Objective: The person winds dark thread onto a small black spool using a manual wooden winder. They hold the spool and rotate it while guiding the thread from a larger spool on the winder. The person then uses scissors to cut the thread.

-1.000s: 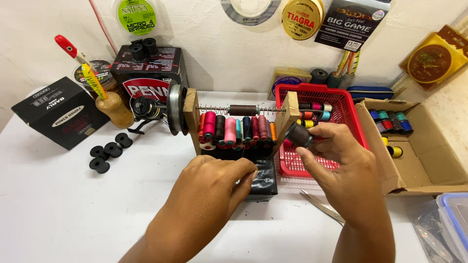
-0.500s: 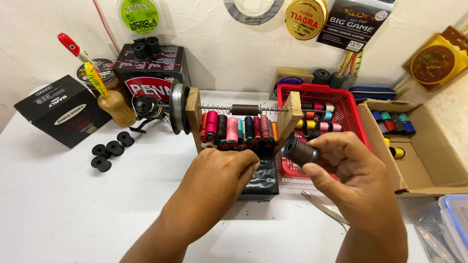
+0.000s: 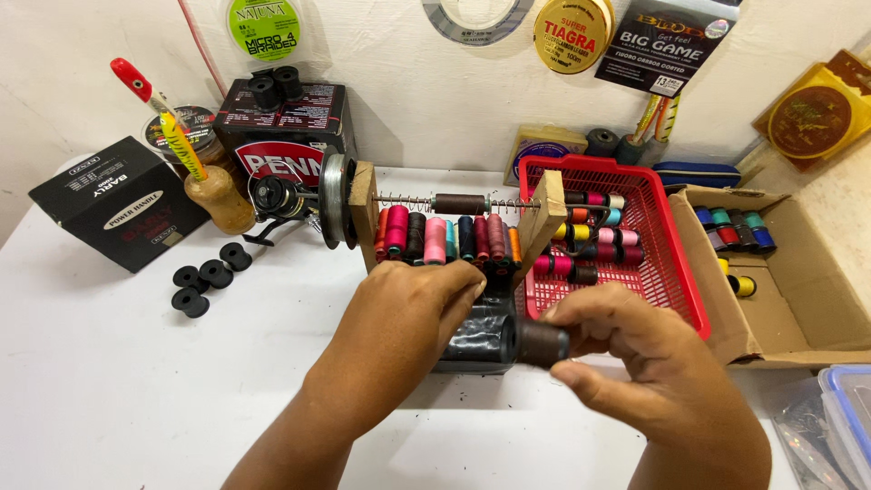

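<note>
**Dark spool lowered to the black block**

Since the earlier frame, your right hand (image 3: 635, 363) has brought the dark brown cylindrical thread spool (image 3: 542, 344) down from in front of the red basket to the end of the black wrapped block (image 3: 481, 338), and your left hand (image 3: 413, 313) has slid closer onto that block.

Your right thumb and fingers are clamped round the spool, which lies on its side; its wound thread looks matte and finely ribbed. The spool's left end touches, or all but touches, the block's round end. Your left fingers (image 3: 454, 286) are curled together over the block's top; whether they grip it you cannot tell.

Just beyond your left fingertips stands a bare wooden frame (image 3: 544, 222) with two upright boards, a thin metal rod with coiled springs between them, and a row of about nine coloured thread spools (image 3: 445, 238) under it.

Beyond your right fingers sits the red plastic mesh basket (image 3: 667, 272) holding more spools. To their right is an open brown cardboard box (image 3: 807, 308).

Well to the left of your left hand lie three small black plastic bobbins (image 3: 210, 275) on the smooth white table (image 3: 118, 390).
</note>
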